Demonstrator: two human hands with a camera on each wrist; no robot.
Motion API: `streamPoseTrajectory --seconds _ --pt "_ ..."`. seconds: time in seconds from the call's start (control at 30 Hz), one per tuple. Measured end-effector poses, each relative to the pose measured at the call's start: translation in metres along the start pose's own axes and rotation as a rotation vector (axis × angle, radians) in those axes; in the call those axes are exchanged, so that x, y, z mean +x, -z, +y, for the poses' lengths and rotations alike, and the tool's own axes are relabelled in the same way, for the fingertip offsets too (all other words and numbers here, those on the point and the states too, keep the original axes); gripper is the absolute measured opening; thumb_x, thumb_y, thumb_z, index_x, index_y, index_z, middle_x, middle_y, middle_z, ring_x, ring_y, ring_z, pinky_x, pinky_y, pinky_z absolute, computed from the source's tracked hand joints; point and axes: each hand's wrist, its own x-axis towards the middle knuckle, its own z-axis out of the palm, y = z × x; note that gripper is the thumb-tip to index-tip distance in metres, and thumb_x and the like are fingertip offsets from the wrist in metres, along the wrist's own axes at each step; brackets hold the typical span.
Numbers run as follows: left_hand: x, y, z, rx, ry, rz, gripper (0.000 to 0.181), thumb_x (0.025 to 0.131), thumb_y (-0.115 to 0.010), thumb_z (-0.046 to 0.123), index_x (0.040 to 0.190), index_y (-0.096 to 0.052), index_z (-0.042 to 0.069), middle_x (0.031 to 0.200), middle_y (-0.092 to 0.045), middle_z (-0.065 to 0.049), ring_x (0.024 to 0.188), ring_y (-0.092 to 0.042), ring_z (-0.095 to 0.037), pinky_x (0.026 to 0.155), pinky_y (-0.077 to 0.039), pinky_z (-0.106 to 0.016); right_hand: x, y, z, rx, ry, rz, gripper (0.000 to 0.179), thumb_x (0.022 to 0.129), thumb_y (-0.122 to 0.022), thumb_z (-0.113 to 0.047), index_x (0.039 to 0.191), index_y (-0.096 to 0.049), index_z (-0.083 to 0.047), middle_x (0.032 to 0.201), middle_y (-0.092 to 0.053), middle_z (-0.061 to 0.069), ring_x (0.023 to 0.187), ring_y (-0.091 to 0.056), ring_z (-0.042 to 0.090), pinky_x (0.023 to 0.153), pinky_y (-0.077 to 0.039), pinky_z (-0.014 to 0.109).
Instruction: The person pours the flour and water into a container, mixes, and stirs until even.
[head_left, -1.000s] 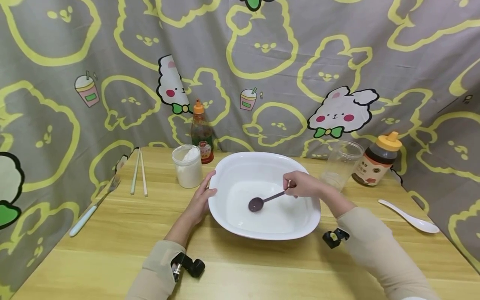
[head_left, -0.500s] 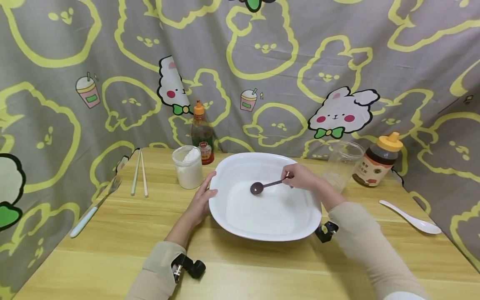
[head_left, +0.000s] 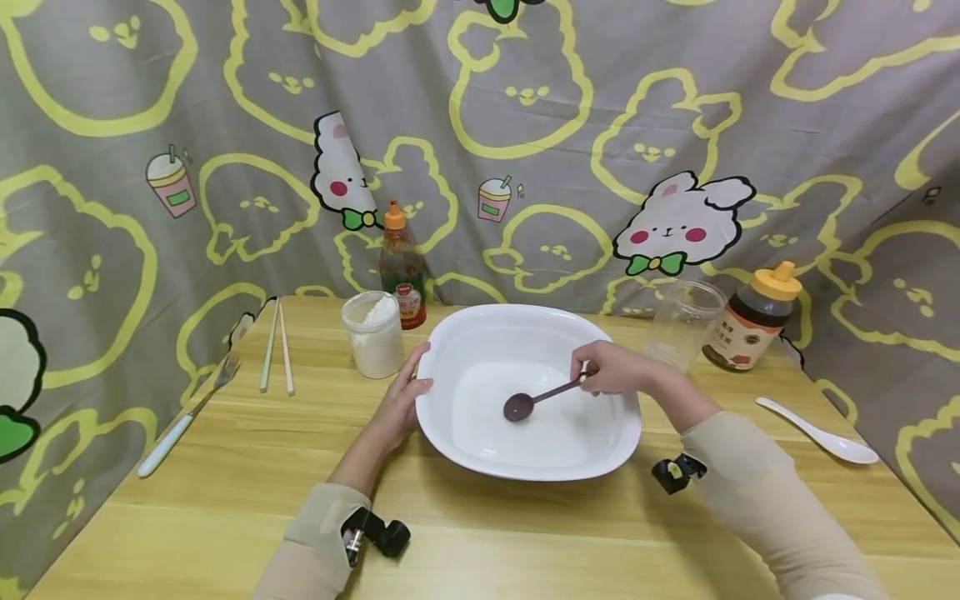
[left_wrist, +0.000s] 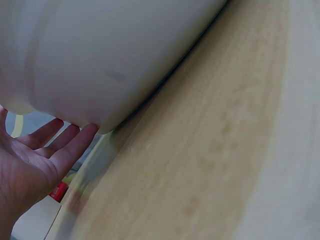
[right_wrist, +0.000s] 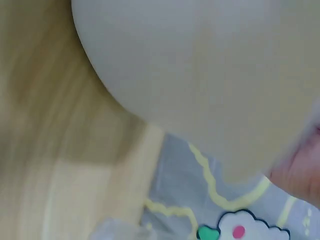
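Observation:
A white basin (head_left: pixel 525 465) stands on the table, with whitish liquid in its bottom. My left hand (head_left: pixel 397 408) holds the basin's left side, thumb at the rim. In the left wrist view, the fingertips of that hand (left_wrist: pixel 40 160) touch the outer wall. My right hand (head_left: pixel 613 368) reaches over the basin's right side and grips the handle of a dark brown spoon (head_left: pixel 519 407). The spoon's bowl is down in the basin, near its middle. In the right wrist view the basin wall (right_wrist: pixel 200 75) hides the spoon and most of the hand.
Left of the basin are a jar of white powder (head_left: pixel 375 346), an orange-capped sauce bottle (head_left: pixel 403 279), chopsticks (head_left: pixel 286 350) and a fork (head_left: pixel 187 421). To the right stand a clear cup (head_left: pixel 686 321) and a yellow-capped bottle (head_left: pixel 750 321); a white spoon (head_left: pixel 817 432) lies nearer.
The dark spoon and my right hand swept away towards the basin's far side, then came back nearer. My left hand and the basin have stayed in place.

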Motion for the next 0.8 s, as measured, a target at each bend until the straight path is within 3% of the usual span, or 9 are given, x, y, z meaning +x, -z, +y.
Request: streamPoseTrajectory --seconds 0.2,0.4,0.6,0.8 --pt "0.000 0.000 0.000 0.004 -0.001 -0.008 0.055 0.086 -0.043 0.014 0.136 -0.023 0.028 0.138 -0.018 -0.003 0.110 -0.035 -0.041 0.079 -0.041 -0.048 -0.001 0.013 0.009 -0.059 -0.040 0.101 0.010 0.074 -0.051 0.005 0.081 -0.057 -0.001 0.059 -0.051 0.003 0.053 -0.043 0.015 0.048 -0.035 0.026" --pt "-0.001 0.000 0.001 0.008 0.001 -0.005 0.055 0.085 -0.043 0.015 0.135 -0.024 0.028 0.138 -0.019 -0.003 0.110 -0.036 -0.040 0.078 -0.042 -0.047 0.019 0.001 0.007 -0.017 -0.033 0.147 0.008 0.075 -0.053 0.004 0.082 -0.055 0.002 0.058 -0.053 0.004 0.048 -0.043 0.013 0.043 -0.035 0.024" --pt "-0.001 0.000 0.000 0.006 -0.003 0.000 0.056 0.085 -0.043 0.015 0.135 -0.024 0.028 0.137 -0.020 -0.004 0.110 -0.035 -0.041 0.079 -0.041 -0.047 0.029 -0.017 -0.004 0.091 0.035 0.037 0.008 0.077 -0.054 0.003 0.085 -0.054 0.003 0.055 -0.053 0.004 0.042 -0.039 0.010 0.040 -0.032 0.021" --pt "-0.001 0.000 0.000 0.010 -0.007 -0.003 0.056 0.085 -0.043 0.014 0.136 -0.023 0.027 0.137 -0.021 -0.005 0.110 -0.035 -0.041 0.079 -0.041 -0.047 0.011 -0.016 -0.008 0.062 0.055 -0.080 0.007 0.077 -0.055 0.003 0.083 -0.056 0.001 0.056 -0.053 0.004 0.044 -0.040 0.011 0.043 -0.032 0.021"
